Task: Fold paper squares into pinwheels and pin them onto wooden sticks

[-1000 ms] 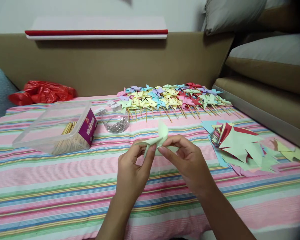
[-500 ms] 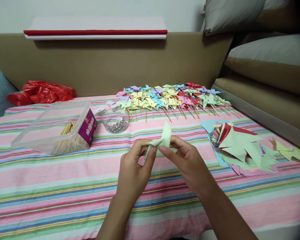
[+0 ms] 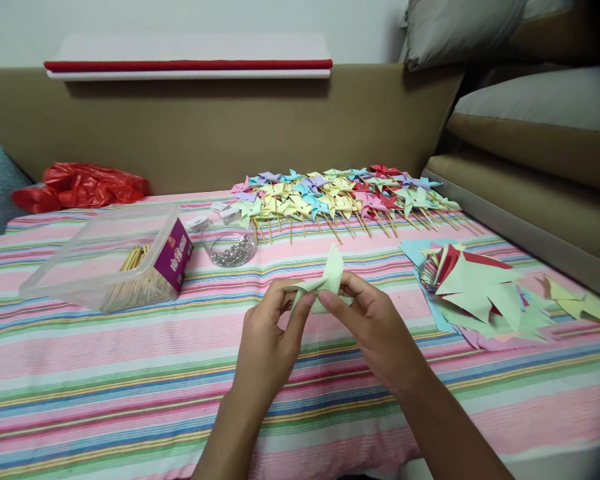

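A pale green paper pinwheel [image 3: 333,270] is held above the striped cloth, its blades folded in toward the centre and one blade pointing up. My left hand [image 3: 276,327] grips its left side, thumb pressed near the middle. From the other side my right hand [image 3: 373,320] pinches it, thumb also at the centre and fingers behind the paper. Whether a pin sits under the thumbs is hidden. Beyond my hands lie several finished pinwheels on sticks [image 3: 325,193] in many colours. To the right is a pile of cut paper pieces [image 3: 480,293], pale green on top.
A clear plastic box [image 3: 75,280] with a purple label holds wooden sticks [image 3: 140,280]. Beside it stands a clear round dish [image 3: 230,247] of small silvery metal pieces, with little white boxes [image 3: 225,210] behind. A red plastic bag [image 3: 95,183] lies back left; cushions [image 3: 535,133] are stacked at right.
Both hands keep their hold on the pale green pinwheel, with hardly any finger movement. The whole view has shifted very slightly.
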Available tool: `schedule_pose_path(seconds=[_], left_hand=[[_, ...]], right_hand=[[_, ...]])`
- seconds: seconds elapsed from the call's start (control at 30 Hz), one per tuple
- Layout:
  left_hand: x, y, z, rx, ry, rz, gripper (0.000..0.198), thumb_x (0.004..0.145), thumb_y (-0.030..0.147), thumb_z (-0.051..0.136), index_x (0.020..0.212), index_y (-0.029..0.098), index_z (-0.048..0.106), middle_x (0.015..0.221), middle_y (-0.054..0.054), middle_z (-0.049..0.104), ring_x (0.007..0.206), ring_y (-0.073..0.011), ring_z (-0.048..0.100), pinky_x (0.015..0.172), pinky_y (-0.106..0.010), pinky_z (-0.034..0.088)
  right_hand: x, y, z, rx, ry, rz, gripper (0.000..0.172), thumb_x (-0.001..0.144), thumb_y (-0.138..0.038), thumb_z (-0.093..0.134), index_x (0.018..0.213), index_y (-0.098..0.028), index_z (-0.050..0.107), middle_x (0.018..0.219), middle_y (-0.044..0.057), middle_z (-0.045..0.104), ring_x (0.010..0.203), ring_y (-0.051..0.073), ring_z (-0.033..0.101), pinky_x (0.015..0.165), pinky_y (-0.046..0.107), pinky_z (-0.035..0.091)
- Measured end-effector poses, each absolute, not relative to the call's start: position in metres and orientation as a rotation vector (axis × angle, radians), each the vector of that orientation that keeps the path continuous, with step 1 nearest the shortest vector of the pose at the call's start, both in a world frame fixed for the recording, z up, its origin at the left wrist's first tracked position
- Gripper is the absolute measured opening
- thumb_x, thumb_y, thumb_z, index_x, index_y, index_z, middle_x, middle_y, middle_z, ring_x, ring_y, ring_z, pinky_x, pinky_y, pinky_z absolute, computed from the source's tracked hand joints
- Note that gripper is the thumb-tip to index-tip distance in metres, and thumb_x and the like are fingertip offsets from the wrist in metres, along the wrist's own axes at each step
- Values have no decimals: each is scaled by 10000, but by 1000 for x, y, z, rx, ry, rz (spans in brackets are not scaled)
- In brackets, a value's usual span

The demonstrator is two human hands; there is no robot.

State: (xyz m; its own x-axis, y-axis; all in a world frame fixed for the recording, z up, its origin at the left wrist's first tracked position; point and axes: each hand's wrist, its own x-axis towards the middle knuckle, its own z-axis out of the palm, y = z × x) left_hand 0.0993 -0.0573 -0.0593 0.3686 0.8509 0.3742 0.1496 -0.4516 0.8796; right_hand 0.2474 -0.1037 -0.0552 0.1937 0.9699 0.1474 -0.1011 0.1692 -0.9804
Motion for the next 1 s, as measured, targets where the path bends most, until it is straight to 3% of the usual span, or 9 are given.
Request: schedule_pose_path(seconds=[0.37, 0.53, 0.7, 1.0], left_hand=[[98, -56, -60, 1918, 807, 1111, 143, 998, 276, 562, 1119, 231, 624, 983, -22, 708, 913, -156, 685, 757, -255, 516], [100, -57, -59, 1957, 799, 1134, 143, 1003, 237, 544, 1130, 243, 609, 1064, -33, 704, 983, -161, 693, 806, -263, 531], [100, -59, -61, 1999, 832, 1168, 135, 996, 209, 548, 1124, 236, 584, 1023, -23, 688, 877, -129, 695, 705, -222, 528], [100, -58, -64, 2061, 868, 1198, 141, 985, 168, 549, 1099, 237, 596, 1015, -9, 668, 822, -107, 674, 628, -189, 497]], right_hand=[[250, -104, -56, -1105, -1080, 989, 181, 923, -376, 675, 1056, -255, 701, 1020, 9, 716, 1000, 193, 639, 888, 311, 482], [250, -102, -55, -1127, -1089, 973, 176, 920, -380, 671, 1037, -251, 691, 985, 12, 698, 963, 196, 630, 826, 304, 489], [247, -102, -54, -1096, -1076, 967, 158, 919, -370, 673, 1017, -248, 679, 976, 9, 683, 962, 189, 622, 856, 304, 484], [245, -100, -59, -1096, -1033, 979, 131, 905, -365, 689, 940, -242, 666, 860, -15, 613, 841, 158, 549, 760, 270, 447]])
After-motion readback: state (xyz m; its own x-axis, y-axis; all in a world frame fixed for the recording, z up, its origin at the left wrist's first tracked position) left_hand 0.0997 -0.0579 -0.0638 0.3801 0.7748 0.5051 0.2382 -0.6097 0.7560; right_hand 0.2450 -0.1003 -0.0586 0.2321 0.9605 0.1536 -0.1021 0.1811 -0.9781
